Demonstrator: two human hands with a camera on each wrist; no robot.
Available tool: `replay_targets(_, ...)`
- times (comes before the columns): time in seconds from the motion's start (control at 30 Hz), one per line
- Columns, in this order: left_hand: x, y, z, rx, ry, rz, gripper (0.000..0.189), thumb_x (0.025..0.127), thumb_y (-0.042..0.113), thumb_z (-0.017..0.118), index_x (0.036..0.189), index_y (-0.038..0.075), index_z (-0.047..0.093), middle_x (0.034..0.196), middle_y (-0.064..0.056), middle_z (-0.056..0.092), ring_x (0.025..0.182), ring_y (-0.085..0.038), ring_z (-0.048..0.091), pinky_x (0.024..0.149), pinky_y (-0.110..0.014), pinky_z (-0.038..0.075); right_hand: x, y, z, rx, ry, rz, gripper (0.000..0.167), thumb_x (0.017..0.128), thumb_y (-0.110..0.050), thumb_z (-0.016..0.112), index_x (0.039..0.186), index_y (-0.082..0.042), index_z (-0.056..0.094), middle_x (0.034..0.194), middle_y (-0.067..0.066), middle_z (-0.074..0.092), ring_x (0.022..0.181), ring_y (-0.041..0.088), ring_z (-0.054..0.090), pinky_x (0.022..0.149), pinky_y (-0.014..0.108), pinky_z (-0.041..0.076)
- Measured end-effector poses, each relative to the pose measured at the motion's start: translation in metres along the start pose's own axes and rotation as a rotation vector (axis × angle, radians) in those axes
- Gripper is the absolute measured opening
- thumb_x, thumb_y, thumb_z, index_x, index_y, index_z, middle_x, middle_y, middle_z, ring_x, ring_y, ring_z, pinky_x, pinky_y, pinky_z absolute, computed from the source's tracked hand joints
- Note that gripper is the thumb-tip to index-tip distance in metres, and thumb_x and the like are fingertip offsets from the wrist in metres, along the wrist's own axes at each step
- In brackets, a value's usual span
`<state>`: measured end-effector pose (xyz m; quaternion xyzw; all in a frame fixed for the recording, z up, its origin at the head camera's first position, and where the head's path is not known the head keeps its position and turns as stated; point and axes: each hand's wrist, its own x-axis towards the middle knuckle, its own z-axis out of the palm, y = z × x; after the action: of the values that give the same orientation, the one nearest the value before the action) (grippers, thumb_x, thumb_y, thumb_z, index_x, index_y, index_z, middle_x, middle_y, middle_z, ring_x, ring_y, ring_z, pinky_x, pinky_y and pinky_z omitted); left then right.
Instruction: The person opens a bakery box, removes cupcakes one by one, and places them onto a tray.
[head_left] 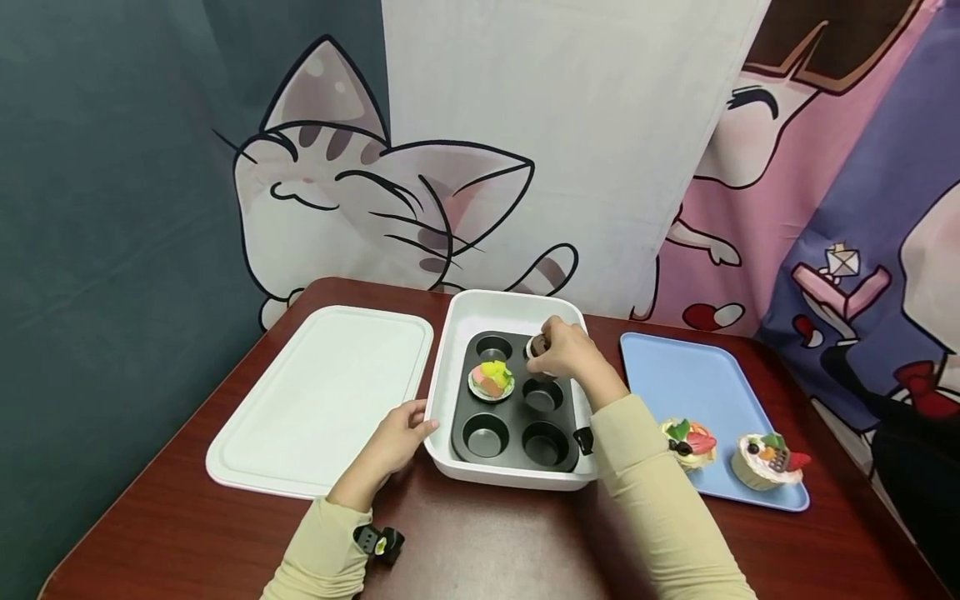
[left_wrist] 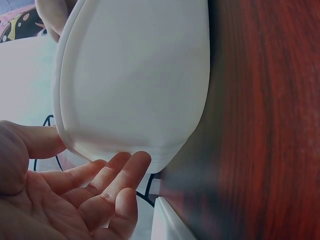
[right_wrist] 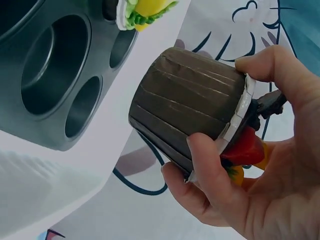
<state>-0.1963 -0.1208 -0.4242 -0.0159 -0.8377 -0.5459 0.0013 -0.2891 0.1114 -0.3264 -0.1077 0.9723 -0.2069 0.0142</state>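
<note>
My right hand [head_left: 566, 350] grips a toy cupcake [right_wrist: 185, 97] by the rim of its dark brown wrapper. Red and yellow pieces show on its top in the right wrist view, where it is tilted and apart from the tin. In the head view it is over the far right of a dark muffin tin [head_left: 517, 408], mostly covered by my fingers. The tin lies inside a deep white tray [head_left: 510, 477]. A cupcake [head_left: 492, 380] with yellow, pink and green topping sits in its middle-left cup. My left hand [head_left: 397, 433] holds the white tray's left rim, thumb at the edge and fingertips against the outer wall.
A flat white board [head_left: 322, 400] lies to the left on the brown table [head_left: 480, 542]. To the right is a blue tray [head_left: 682, 367] bearing a fruit cupcake [head_left: 688, 443] and another cupcake [head_left: 768, 461]. A cartoon curtain [head_left: 600, 150] hangs behind the table.
</note>
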Motion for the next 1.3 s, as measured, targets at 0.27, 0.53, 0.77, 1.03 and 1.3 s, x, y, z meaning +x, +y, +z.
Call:
replay_targets(0.27,0.0,0.001,-0.001,-0.001,0.001,0.005,0.037,0.084,0.003,0.054,0.117,-0.012,0.045,0.1,-0.021,0.058,0.092,-0.026,0.055,0.08,-0.038,0.043,0.0,0.006,-0.007,-0.014,0.009,-0.015,0.029,0.062,-0.019,0.067,0.065,-0.01,0.04,0.063,0.003,0.038,0.063,0.02,0.04,0.049,0.027,0.031)
replay_targets(0.53,-0.001,0.002,-0.001,0.003,-0.005,0.002,0.037,0.084,0.004,0.054,0.117,-0.012,0.045,0.101,-0.022,0.058,0.092,-0.027,0.055,0.08,-0.039,0.043,-0.003,0.015,-0.01,-0.027,0.008,-0.024,0.027,0.06,-0.018,0.066,0.065,-0.01,0.04,0.062,0.002,0.038,0.065,0.02,0.04,0.048,0.027,0.031)
replay_targets(0.77,0.001,0.002,0.0,0.014,-0.009,-0.009,0.037,0.085,0.004,0.053,0.117,-0.011,0.045,0.102,-0.021,0.058,0.092,-0.026,0.055,0.08,-0.038,0.043,-0.008,0.027,-0.017,-0.027,0.02,-0.04,0.027,0.061,-0.018,0.067,0.067,-0.008,0.042,0.06,0.003,0.039,0.067,0.022,0.04,0.052,0.028,0.032)
replay_targets(1.03,0.001,0.003,-0.001,0.024,-0.003,-0.011,0.037,0.084,0.005,0.053,0.117,-0.01,0.045,0.101,-0.02,0.058,0.093,-0.026,0.055,0.081,-0.039,0.042,-0.013,0.042,-0.025,-0.023,0.023,-0.021,0.055,0.064,-0.023,0.068,0.108,0.003,0.049,0.09,0.014,0.054,0.09,0.032,0.044,0.074,0.04,0.038)
replay_targets(1.3,0.001,0.002,-0.001,0.027,-0.001,-0.006,0.037,0.084,0.005,0.054,0.117,-0.011,0.045,0.102,-0.021,0.058,0.093,-0.027,0.055,0.081,-0.039,0.043,-0.015,0.053,-0.03,-0.037,0.018,0.008,0.045,0.066,-0.021,0.066,0.1,0.003,0.052,0.084,0.015,0.053,0.08,0.028,0.046,0.066,0.036,0.039)
